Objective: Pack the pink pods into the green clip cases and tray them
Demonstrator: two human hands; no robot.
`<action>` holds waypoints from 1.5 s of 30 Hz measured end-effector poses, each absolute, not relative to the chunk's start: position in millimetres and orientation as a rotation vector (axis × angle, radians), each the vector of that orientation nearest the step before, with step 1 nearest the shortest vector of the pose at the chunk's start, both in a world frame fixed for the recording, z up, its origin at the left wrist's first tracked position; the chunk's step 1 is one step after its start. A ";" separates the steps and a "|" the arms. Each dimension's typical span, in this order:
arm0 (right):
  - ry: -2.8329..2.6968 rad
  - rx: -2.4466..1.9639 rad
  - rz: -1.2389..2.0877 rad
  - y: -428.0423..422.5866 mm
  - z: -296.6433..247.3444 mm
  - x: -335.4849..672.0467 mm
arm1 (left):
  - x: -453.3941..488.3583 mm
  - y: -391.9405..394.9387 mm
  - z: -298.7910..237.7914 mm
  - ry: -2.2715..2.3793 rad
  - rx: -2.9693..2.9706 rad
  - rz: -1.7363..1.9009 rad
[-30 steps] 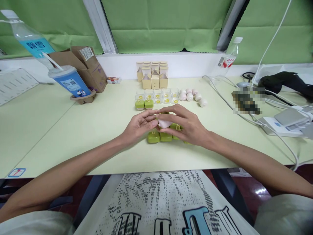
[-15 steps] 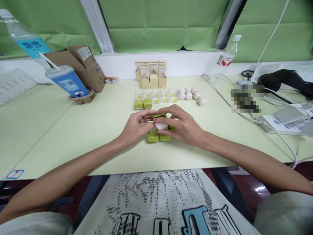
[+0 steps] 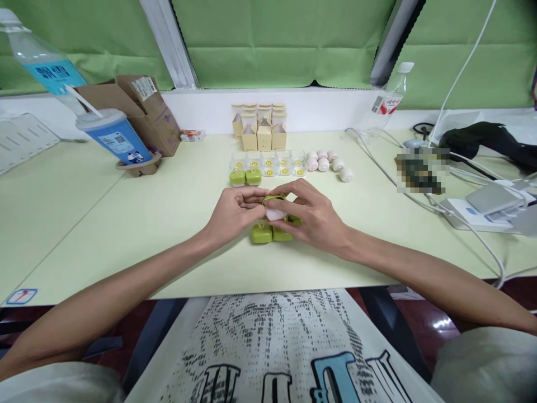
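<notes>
A small rounded case (image 3: pixel 276 214), its lower part smooth, glossy and pale pinkish-white beneath a thin green rim, is held above the table (image 3: pixel 168 207) at the near centre. Its left edge is pinched by the left hand (image 3: pixel 240 214), and its right side is gripped between the thumb and fingers of the right hand (image 3: pixel 312 217).

Two shiny green square-cornered cases (image 3: pixel 261 233) are seen just below the hands; more green behind the right fingers is partly hidden and cannot be counted. Farther off, two matching green cases (image 3: pixel 245 177) are set side by side, near clear plastic pieces (image 3: pixel 284 170) with yellow marks — at least eight marks are visible. To their right, seven pale rounded pieces (image 3: pixel 323 164) are grouped. Cream card boxes (image 3: pixel 264 137) are stacked at the far edge, three in front.

On the left, a blue cup (image 3: pixel 119 140) is placed before a brown carton (image 3: pixel 165 123); on the right, white cables (image 3: pixel 380 168) are strewn.
</notes>
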State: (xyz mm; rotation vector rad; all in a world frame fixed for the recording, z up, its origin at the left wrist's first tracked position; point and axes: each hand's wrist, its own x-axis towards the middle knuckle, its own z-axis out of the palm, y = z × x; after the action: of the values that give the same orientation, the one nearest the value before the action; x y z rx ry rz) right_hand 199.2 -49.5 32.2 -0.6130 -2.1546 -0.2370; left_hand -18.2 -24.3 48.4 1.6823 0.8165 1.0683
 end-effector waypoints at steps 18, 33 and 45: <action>-2.190 -0.583 -0.212 -41.9 30.3 204.7 | -23.6 -20.9 48.3 0.787 1.616 0.981; -2.139 -0.668 -0.204 -34.8 27.3 212.0 | -29.0 -11.1 39.0 0.748 1.651 1.088; -1.998 -0.468 -0.331 -42.1 32.3 209.1 | -28.9 -19.9 41.9 0.639 1.700 1.163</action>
State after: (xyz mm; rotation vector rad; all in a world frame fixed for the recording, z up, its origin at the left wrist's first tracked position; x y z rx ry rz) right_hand 209.1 -42.1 32.3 -0.4677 -1.9981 -0.3308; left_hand -28.9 -19.9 41.9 1.6998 0.6395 1.1633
